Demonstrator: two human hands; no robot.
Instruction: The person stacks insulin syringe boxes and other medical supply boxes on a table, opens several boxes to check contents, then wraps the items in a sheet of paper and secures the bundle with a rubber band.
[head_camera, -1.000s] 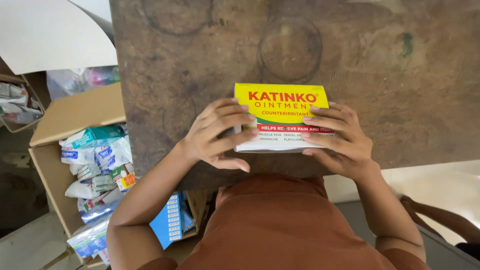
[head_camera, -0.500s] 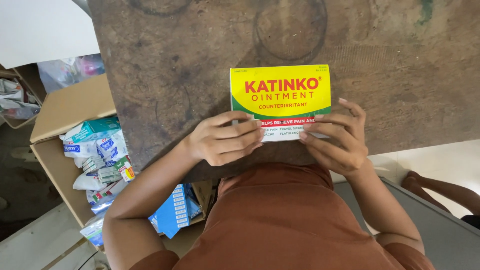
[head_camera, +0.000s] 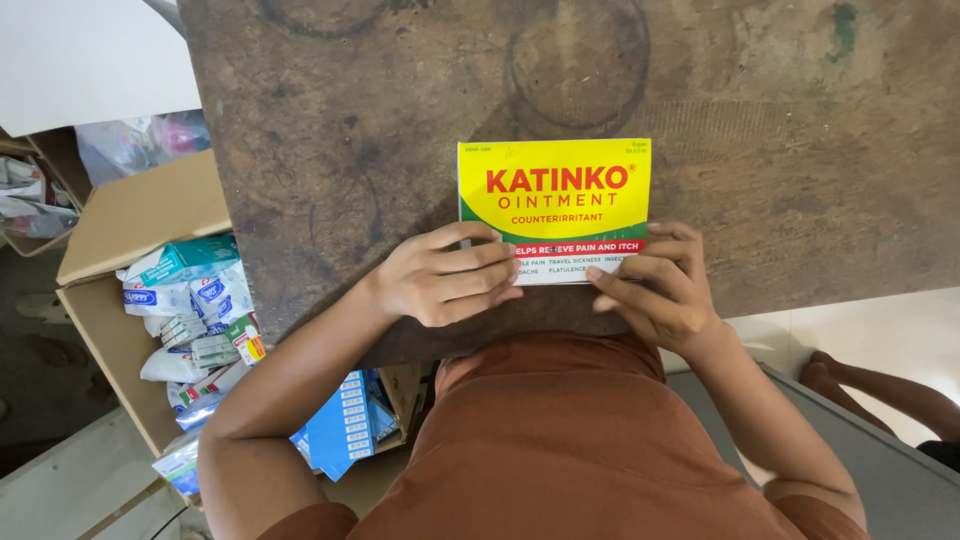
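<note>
A flat yellow carton (head_camera: 555, 190) with green, red and white bands lies face up on a worn dark wooden table (head_camera: 780, 150). My left hand (head_camera: 450, 272) rests with curled fingers over the carton's near left corner. My right hand (head_camera: 655, 290) pinches the near right corner with its fingertips. Both hands cover part of the white lower band. The table's near edge runs just below my wrists, above my brown shirt.
An open cardboard box (head_camera: 130, 215) full of small medicine packets stands on the floor to the left. A blue printed pack (head_camera: 345, 425) leans beside it. A white board (head_camera: 90, 60) is at the upper left. A bare foot (head_camera: 850, 375) shows at right.
The carton has slid a little farther from me on the table. My hands have shifted from its sides down to its near corners, so more of its face shows.
</note>
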